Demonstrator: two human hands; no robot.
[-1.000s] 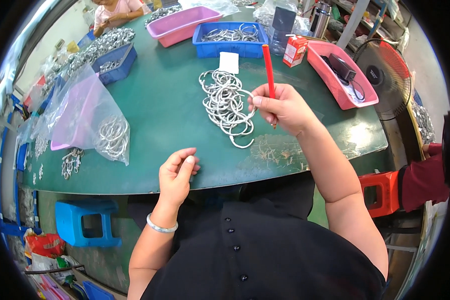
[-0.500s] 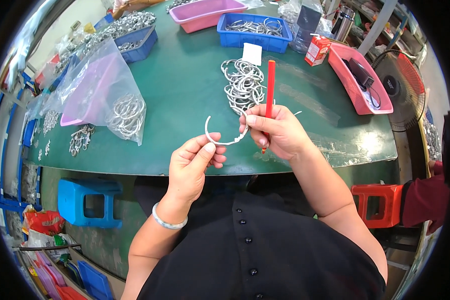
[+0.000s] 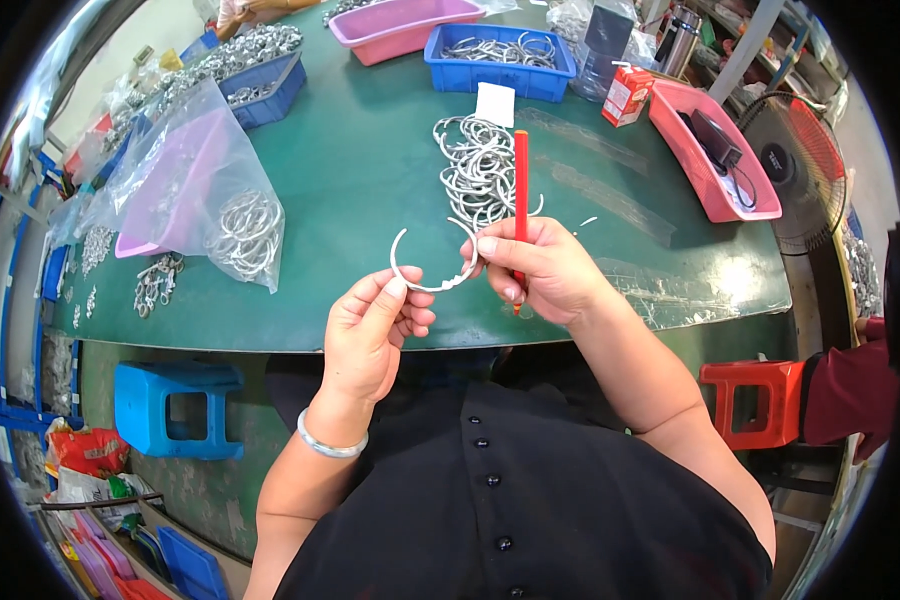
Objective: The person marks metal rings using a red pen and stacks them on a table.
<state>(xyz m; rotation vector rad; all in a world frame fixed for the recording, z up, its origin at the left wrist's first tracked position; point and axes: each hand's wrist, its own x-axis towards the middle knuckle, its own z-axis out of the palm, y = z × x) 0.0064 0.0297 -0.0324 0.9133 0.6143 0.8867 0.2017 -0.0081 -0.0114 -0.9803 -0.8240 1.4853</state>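
Note:
An open, C-shaped silver metal bangle (image 3: 446, 286) is held between my hands above the near part of the table, its gap facing away from me. My left hand (image 3: 370, 318) pinches its lower left curve between thumb and fingers. My right hand (image 3: 545, 262) pinches the right side of the curve and also grips a slim red pencil-like stick (image 3: 521, 185), which stands nearly upright. Its exact kind is unclear. Just beyond my hands lies a pile of similar open bangles (image 3: 478, 165), with a small white paper (image 3: 495, 104) at its far end.
A blue tray (image 3: 500, 78) of bangles and a pink tray (image 3: 400, 42) stand at the back. On the left is a clear bag (image 3: 248, 235) of rings. A pink basket (image 3: 715, 160), a red carton (image 3: 627, 96) and a fan (image 3: 800, 170) stand right. Stools flank me below the table.
Both hands and the bangle have shifted slightly left in view, along with the scene. The bangle has turned a little, so its right end now shows above my right fingers.

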